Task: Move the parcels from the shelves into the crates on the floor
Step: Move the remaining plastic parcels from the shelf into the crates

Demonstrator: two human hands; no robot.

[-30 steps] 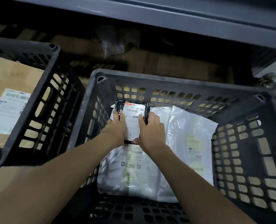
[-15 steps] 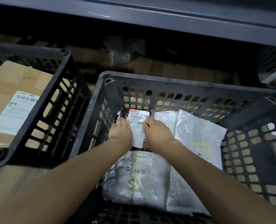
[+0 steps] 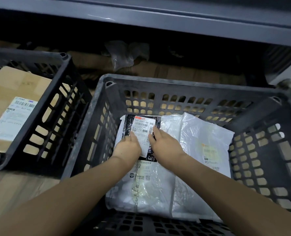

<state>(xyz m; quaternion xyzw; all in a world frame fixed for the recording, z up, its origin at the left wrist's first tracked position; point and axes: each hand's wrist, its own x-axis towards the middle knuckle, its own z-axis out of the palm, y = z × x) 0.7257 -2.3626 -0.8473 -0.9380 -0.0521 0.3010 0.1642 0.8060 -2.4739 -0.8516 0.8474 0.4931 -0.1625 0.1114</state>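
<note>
Item: small black parcel [image 3: 142, 133], a flat mailer pouch with a white shipping label [image 3: 144, 127] across its upper face.
Location: inside the right-hand black crate [image 3: 184, 86] on the floor, toward its far left corner, lying on top of two white poly-bag parcels [image 3: 197, 150].
Left hand [image 3: 127, 147]: laid on the pouch's left edge, fingers straight and flat against it, not curled round anything.
Right hand [image 3: 165, 145]: laid on the pouch's right side, fingers extended over the label edge, pressing rather than pinching.
Likely weight: light, judging by its thin profile and how it sits on the bags without denting them much.
Likely stiffness: soft and bendable; the film looks crinkled and glossy, so probably a little slippery.
Fragility: cannot tell; contents hidden.
Where to take hold: by the two long side edges, thumb under and fingers on top, or flat between both palms.
Bedding: the white bags beneath look slick and loose, so the pouch may slide if nudged.
Neighbouring stock: a cardboard box [image 3: 10, 99] with its own label fills the left crate [image 3: 63, 77].
Shelf [image 3: 158, 12]: grey metal edge above; dim cardboard and a crumpled plastic wrap [image 3: 122, 55] below it.
</note>
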